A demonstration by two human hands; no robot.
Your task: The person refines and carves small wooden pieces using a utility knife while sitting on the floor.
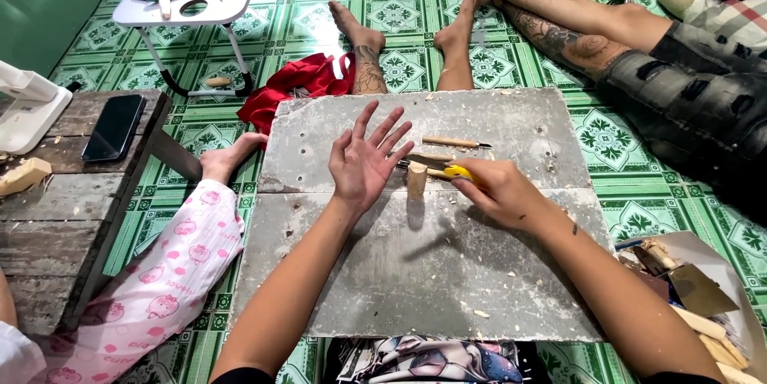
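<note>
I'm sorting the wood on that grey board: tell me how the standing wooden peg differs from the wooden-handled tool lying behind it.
The wooden peg stands upright; the wooden-handled tool lies flat. The peg is short and thick, the tool long, thin and dark-tipped. The peg stands between the left hand and right hand; the tool lies apart. Both are pale wood.

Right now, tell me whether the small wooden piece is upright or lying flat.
Upright: the small wooden piece stands on end on the grey board, casting a shadow toward the camera.
</note>
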